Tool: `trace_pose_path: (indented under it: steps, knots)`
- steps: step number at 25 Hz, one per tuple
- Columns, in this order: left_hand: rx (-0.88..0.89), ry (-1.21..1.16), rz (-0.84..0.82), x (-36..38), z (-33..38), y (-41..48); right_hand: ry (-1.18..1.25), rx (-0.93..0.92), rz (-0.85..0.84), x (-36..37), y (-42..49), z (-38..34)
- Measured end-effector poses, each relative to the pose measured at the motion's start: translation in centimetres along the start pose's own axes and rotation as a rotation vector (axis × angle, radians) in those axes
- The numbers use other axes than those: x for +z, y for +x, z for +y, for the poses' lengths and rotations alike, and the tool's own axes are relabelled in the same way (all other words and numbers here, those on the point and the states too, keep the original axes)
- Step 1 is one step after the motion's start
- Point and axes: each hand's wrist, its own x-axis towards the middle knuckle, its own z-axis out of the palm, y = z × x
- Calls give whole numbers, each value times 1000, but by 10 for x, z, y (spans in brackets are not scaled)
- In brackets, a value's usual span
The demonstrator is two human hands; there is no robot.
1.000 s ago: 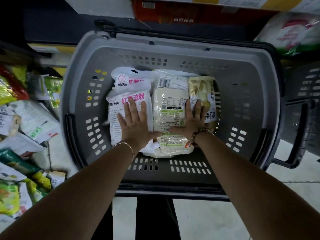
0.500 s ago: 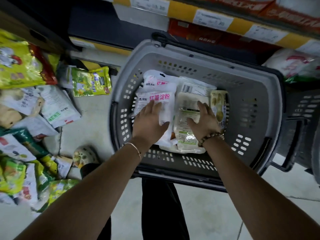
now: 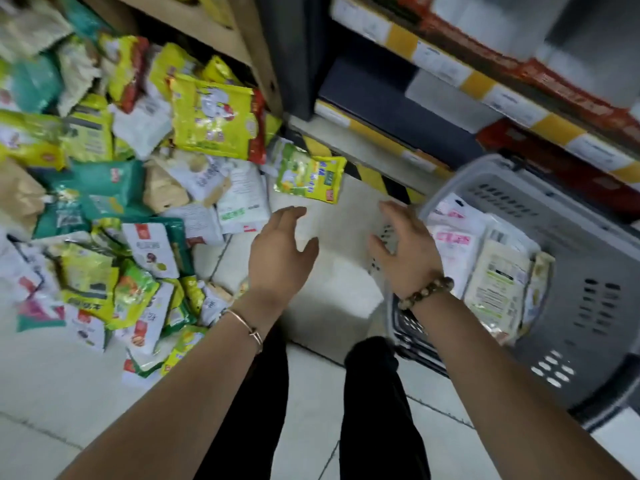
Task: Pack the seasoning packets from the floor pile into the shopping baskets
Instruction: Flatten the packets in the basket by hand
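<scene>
Both hands are held open and empty, apart from each other, over the bare floor [image 3: 329, 292] between the pile [image 3: 121, 209] and the shopping basket [image 3: 588, 258]. The left hand [image 3: 280, 247] is seen with fingers loosely spread, near a yellow-green packet [image 3: 308, 178] that lies at the edge of the pile, just beside the foot of the shelf [image 3: 374, 140]. The right hand [image 3: 405, 251] is seen in front of the basket rim. Whether the rim is touched cannot be told, as the picture is blurred. A few flat packets [image 3: 498, 282] are already laid in the basket, on the side nearest the hands. Most seasoning packets are heaped loosely on the floor at the left.

It is judged that the next packet is to be taken from the pile. The heap is loose and the wrappers look smooth, so if a packet is pulled from beneath others, those above could slide out over the floor. A packet pinched only at one corner could slip away while it is carried. If all packets are stacked on one side of the basket, the stack could lean and spill.
</scene>
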Motion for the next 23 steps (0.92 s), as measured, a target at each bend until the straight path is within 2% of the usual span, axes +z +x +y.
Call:
trace_pose_path:
  steps: [4, 8, 16, 20, 23]
  knots:
    - [-131, -16, 42, -68, -73, 15, -61, 56, -146, 58, 29, -68]
    - [-307, -62, 32, -95, -136, 28, -111, 109, -265, 111, 62, -105]
    - [-597, -148, -92, -87, -215, 76, -163, 200, -395, 187, 139, -118]
    - [-685, -188, -82, -82, -244, 112, -226, 115, -442, 213, 197, -126]
    - [-799, -308, -37, -71, -268, 147, -280, 50, -433, 234, 251, -130]
